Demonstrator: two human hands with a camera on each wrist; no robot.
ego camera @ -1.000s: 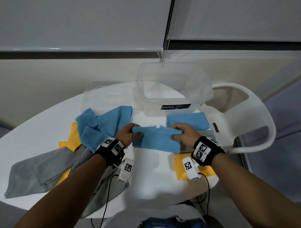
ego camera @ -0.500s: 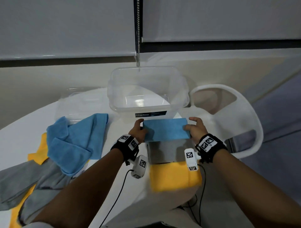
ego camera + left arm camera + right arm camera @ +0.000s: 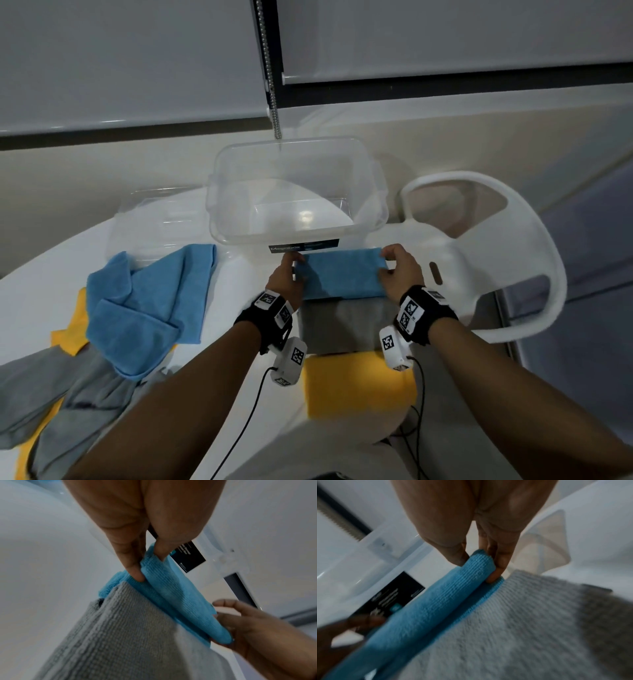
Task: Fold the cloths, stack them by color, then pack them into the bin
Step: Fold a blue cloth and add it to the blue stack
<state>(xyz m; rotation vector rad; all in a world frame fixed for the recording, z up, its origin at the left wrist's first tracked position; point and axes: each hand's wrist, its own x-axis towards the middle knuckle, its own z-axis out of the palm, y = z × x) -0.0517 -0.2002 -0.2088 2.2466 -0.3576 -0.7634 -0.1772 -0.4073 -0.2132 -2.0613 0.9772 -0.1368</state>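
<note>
A folded blue cloth [image 3: 342, 274] is held by its two ends just in front of the clear plastic bin [image 3: 298, 192]. My left hand [image 3: 287, 274] pinches its left end [image 3: 150, 566] and my right hand [image 3: 397, 270] pinches its right end [image 3: 477, 563]. Under it lies another folded blue cloth [image 3: 109, 586]. Closer to me lie a folded grey cloth [image 3: 342, 325] and a folded yellow cloth [image 3: 359, 383]. The bin holds no cloths.
Unfolded blue cloths [image 3: 147, 301], grey cloths [image 3: 51, 404] and yellow cloths [image 3: 73, 329] are heaped on the left of the white round table [image 3: 212, 359]. The clear bin lid [image 3: 157, 222] lies behind the heap. A white chair [image 3: 489, 260] stands at the right.
Both hands have carried the folded blue cloth from the middle of the table forward and to the right, over the folded blue cloth by the bin. The head view has swung right.
</note>
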